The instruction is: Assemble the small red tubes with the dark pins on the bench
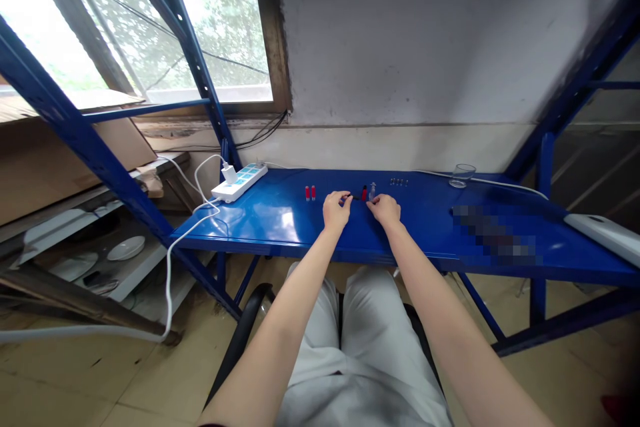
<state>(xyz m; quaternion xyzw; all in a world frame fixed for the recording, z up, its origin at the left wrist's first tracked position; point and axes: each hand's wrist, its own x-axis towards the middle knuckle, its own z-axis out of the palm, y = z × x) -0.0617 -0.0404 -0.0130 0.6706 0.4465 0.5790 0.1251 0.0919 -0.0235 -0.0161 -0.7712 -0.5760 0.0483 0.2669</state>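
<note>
My left hand (337, 209) is closed in a pinch on a small dark, thin piece (355, 197) that points to the right; its kind is too small to tell. My right hand (385, 209) has its fingers drawn together at the tabletop, and whatever they pinch is hidden or too small to name. Just beyond its fingertips stands a small clear piece (373, 189). A small red and black piece (364, 193) is beside that, between my hands. Left of my left hand stand two small red cylinders (311, 193) with pale ends.
Several tiny metal parts (399, 181) lie in rows on the blue table (270, 213). Farther right is a clear glass (462, 175), with a blurred-out dark object (495, 233) nearer me. A white power strip (241, 183) with a plugged-in cable occupies the left end.
</note>
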